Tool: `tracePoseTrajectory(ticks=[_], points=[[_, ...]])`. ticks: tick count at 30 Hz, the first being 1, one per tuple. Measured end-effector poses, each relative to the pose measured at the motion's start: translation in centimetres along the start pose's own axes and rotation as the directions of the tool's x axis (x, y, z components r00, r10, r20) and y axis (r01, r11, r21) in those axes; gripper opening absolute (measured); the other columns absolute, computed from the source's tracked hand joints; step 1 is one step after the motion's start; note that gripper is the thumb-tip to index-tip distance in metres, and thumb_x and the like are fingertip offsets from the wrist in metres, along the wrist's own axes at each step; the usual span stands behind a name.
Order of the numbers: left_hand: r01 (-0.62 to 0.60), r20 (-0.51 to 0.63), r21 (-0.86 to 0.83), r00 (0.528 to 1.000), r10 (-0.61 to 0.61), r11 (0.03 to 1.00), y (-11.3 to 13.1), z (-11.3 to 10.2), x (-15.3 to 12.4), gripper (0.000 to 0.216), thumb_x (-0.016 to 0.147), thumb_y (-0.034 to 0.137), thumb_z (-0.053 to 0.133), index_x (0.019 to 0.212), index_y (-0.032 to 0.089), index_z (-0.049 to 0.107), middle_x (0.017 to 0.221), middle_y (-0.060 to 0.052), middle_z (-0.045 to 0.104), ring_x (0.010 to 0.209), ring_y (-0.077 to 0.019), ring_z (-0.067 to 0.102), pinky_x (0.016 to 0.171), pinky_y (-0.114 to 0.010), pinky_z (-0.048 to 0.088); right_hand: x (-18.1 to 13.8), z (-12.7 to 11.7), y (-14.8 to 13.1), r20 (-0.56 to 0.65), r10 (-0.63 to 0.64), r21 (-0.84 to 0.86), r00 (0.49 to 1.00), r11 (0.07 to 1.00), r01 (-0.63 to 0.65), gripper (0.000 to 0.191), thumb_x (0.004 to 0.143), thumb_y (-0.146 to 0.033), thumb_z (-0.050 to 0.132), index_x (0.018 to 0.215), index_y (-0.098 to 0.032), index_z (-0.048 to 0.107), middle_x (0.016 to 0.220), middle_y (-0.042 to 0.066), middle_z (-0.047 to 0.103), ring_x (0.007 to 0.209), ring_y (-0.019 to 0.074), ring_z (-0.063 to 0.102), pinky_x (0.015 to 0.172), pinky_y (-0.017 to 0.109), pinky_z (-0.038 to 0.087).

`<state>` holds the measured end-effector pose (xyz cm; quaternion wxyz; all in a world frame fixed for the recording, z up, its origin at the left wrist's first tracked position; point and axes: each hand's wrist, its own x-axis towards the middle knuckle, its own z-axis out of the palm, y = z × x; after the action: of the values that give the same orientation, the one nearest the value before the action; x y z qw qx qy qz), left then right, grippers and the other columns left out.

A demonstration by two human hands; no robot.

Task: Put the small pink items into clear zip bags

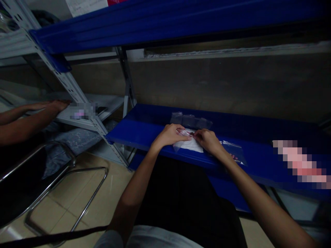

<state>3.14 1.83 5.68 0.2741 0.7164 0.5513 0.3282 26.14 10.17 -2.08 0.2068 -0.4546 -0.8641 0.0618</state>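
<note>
My left hand is closed on a small clear plastic bag, holding it over a white sheet that looks like paper or tissue. From the right, my right hand meets it with its fingertips pinched at the bag. Between the two hands shows a small dark reddish piece, too small to name. Just behind them, several flat clear plastic bags lie in a row. Beside my right forearm is another clear bag with small reddish pieces at its lower edge, partly covered by the arm.
The work surface is a blue metal shelf, with a blue beam overhead. A grey perforated post stands at left. Beyond it, another person's hands rest on a grey shelf. A metal-framed chair is at lower left. Blurred patches hide some items.
</note>
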Motion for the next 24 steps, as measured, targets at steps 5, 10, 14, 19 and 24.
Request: tracePoseTrajectory(ticks=[5,10,14,19,24], points=[[0.006,0.001,0.007,1.0,-0.006,1.0,-0.2,0.0,0.1,0.061,0.069,0.055,0.085,0.113,0.015,0.076,0.108,-0.012,0.077,0.092,-0.022,0.07,0.083,-0.032,0.056,-0.2,-0.3,-0.3,-0.026,-0.007,0.062,1.0,0.998,0.008,0.021,0.093,-0.022,0.056,0.093,-0.017,0.076,0.092,0.012,0.073,0.083,0.0231,0.067,0.077,0.03,0.045],[-0.011,0.044,-0.026,0.999,0.012,1.0,-0.3,0.4,0.1,0.062,0.068,0.055,0.085,0.115,0.015,0.076,0.105,-0.012,0.076,0.088,-0.0199,0.07,0.078,-0.03,0.056,-1.1,-2.4,-1.7,-0.075,0.095,0.415,0.993,0.908,-0.056,0.02,0.09,-0.035,0.061,0.088,-0.019,0.073,0.089,0.008,0.075,0.082,0.0231,0.067,0.077,0.032,0.047],[-0.089,0.106,-0.046,0.99,0.093,0.995,0.2,0.8,0.0,0.053,0.072,0.052,0.083,0.11,0.015,0.078,0.097,-0.008,0.077,0.085,-0.0183,0.07,0.074,-0.027,0.055,-1.9,-4.7,-3.9,-0.024,0.113,0.692,0.993,0.718,-0.066,0.035,0.086,-0.054,0.068,0.09,-0.019,0.072,0.088,0.007,0.075,0.084,0.0233,0.067,0.078,0.034,0.051],[-0.113,0.136,-0.049,0.983,0.119,0.992,1.1,1.0,-0.3,0.049,0.075,0.049,0.081,0.111,0.016,0.077,0.092,-0.005,0.077,0.077,-0.0162,0.069,0.067,-0.024,0.053,-2.4,-5.9,-5.9,0.017,0.082,0.704,0.996,0.707,-0.07,0.041,0.082,-0.06,0.072,0.085,-0.019,0.075,0.088,0.008,0.076,0.086,0.0252,0.067,0.082,0.038,0.051],[-0.11,0.131,-0.057,0.984,0.116,0.992,1.2,1.0,-0.4,0.051,0.073,0.052,0.081,0.111,0.017,0.078,0.091,-0.005,0.077,0.078,-0.017,0.069,0.067,-0.024,0.053,-2.4,-5.9,-6.0,0.034,0.066,0.699,0.997,0.711,-0.071,0.041,0.088,-0.057,0.064,0.09,-0.019,0.077,0.09,0.007,0.075,0.083,0.0234,0.066,0.076,0.035,0.05]])
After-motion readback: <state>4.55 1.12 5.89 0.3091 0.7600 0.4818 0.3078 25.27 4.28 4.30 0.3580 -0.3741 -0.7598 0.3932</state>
